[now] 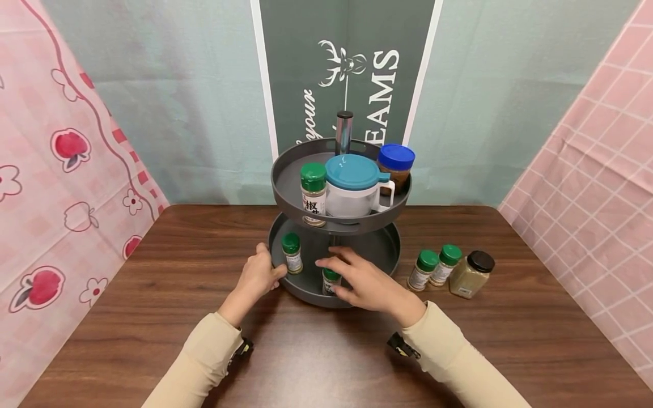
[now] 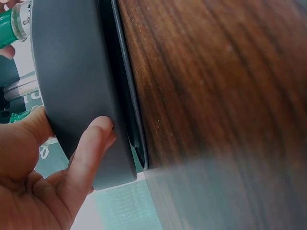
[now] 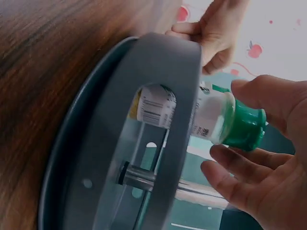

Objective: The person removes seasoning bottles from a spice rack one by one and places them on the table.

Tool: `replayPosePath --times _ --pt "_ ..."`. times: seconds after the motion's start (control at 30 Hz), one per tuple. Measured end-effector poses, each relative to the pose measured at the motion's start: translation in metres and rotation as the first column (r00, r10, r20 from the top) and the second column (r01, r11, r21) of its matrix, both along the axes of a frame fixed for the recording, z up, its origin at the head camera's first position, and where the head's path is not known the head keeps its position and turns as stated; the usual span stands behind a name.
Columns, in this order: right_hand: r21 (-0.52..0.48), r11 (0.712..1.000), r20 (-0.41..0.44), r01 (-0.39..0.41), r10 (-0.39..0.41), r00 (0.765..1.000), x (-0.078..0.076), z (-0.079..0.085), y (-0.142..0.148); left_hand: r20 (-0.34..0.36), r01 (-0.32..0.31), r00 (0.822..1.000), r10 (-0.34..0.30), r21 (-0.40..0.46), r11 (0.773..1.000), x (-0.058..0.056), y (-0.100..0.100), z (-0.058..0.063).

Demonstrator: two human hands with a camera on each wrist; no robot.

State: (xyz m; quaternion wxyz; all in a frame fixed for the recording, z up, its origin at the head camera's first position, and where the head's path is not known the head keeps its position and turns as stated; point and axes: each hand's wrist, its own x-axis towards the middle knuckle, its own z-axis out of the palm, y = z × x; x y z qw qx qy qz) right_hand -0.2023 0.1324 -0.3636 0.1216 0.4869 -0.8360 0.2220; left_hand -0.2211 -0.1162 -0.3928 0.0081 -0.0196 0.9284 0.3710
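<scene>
A dark grey two-tier rotating tray (image 1: 312, 298) stands on the table. My left hand (image 1: 259, 272) grips the left side of its lower rim, thumb toward the inside and fingers against the outer wall (image 2: 72, 72). Over the front of the lower tier is my right hand (image 1: 364, 281), its fingers loosely spread around the green cap of a spice bottle (image 3: 211, 115). The bottle stands upright behind the cut-out in the rim; slight gaps show beside its cap. Another green-capped spice bottle (image 1: 292, 255) stands at left in the lower tier, near my left thumb.
On the upper tier are a green-capped bottle (image 1: 313, 192), a clear pot with a blue lid (image 1: 352, 190) and a blue-lidded jar (image 1: 395, 164). Right of the tray stand two green-capped bottles (image 1: 422, 271) (image 1: 446, 264) and a black-lidded jar (image 1: 471, 275).
</scene>
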Motion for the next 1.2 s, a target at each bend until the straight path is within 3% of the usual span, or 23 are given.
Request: replayPosePath --times 0.2,0.63,0.77,0.93,1.07,1.2 --pt "-0.019 0.999 -0.039 -0.039 0.038 0.999 -0.004 -0.005 -0.005 -0.005 0.0 1.0 0.0 -0.003 1.0 0.0 0.0 0.0" --pt "-0.022 0.997 -0.037 -0.07 0.069 0.997 -0.005 -0.004 -0.005 -0.008 -0.002 1.0 0.003 0.012 1.0 0.001 0.0 -0.001" --pt "-0.064 0.994 -0.045 -0.084 0.082 0.996 -0.005 0.005 -0.001 -0.012 0.001 1.0 0.0 0.01 1.0 0.0 -0.001 -0.001" --pt "-0.163 0.985 -0.052 -0.063 0.055 0.997 -0.002 0.028 0.011 -0.028 0.016 0.999 -0.016 0.019 1.0 0.0 -0.001 -0.002" --pt "-0.157 0.986 -0.054 -0.059 0.051 0.997 0.0 0.04 0.016 -0.036 0.018 0.999 -0.018 0.023 1.0 0.0 -0.001 -0.002" --pt "-0.149 0.986 -0.051 -0.07 0.063 0.997 0.001 0.041 0.016 -0.03 0.016 0.999 -0.016 0.025 1.0 -0.001 -0.002 -0.002"
